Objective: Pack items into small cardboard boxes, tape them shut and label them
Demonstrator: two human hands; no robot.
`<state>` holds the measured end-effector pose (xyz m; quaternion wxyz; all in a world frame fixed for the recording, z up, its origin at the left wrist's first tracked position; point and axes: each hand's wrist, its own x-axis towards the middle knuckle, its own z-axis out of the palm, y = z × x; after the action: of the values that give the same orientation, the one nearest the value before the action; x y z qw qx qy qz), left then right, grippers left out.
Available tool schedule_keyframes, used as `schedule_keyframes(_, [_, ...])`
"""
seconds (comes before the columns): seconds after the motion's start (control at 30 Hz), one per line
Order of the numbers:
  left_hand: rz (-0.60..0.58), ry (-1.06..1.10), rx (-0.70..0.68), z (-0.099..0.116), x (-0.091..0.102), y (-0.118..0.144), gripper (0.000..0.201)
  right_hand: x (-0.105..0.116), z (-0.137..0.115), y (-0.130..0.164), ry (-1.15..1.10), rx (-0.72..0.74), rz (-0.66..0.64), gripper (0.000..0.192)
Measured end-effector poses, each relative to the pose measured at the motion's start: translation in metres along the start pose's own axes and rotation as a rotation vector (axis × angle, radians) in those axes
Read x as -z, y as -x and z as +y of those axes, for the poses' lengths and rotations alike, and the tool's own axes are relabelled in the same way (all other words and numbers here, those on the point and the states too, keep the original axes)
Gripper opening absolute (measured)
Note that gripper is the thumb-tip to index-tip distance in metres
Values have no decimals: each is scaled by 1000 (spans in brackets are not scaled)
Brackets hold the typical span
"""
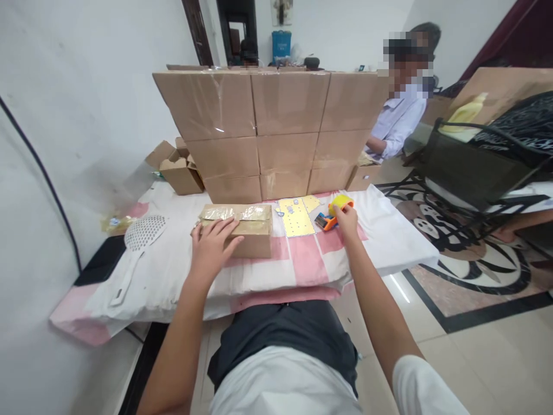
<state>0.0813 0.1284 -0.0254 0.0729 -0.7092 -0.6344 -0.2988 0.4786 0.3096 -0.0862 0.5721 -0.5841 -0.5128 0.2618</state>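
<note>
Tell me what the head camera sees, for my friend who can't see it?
The left hand rests flat on a small taped cardboard box, while the right hand touches a yellow tape dispenser. Behind stands a wall of stacked cardboard boxes.

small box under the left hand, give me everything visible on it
The small cardboard box is brown and rectangular, closed, with clear glossy tape across its top seam. It lies flat on the pink-and-white cloth over the table, in front of the stacked carton wall. The left hand rests palm down on its top near the left end. The yellow sheet lies just right of it, apparently not touching.
</note>
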Motion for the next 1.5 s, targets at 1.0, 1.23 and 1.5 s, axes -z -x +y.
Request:
schedule_keyframes(1.0, [-52, 1033, 514, 148, -191, -89, 24, -91, -27, 24, -579, 78, -181, 55])
schedule_keyframes(1.23, [-14, 1333, 494, 140, -200, -79, 24, -91, -18, 20, -463, 112, -157, 64])
schedule_keyframes(1.5, [-32, 1237, 364, 148, -190, -74, 25, -84, -17, 15, -407, 117, -57, 62])
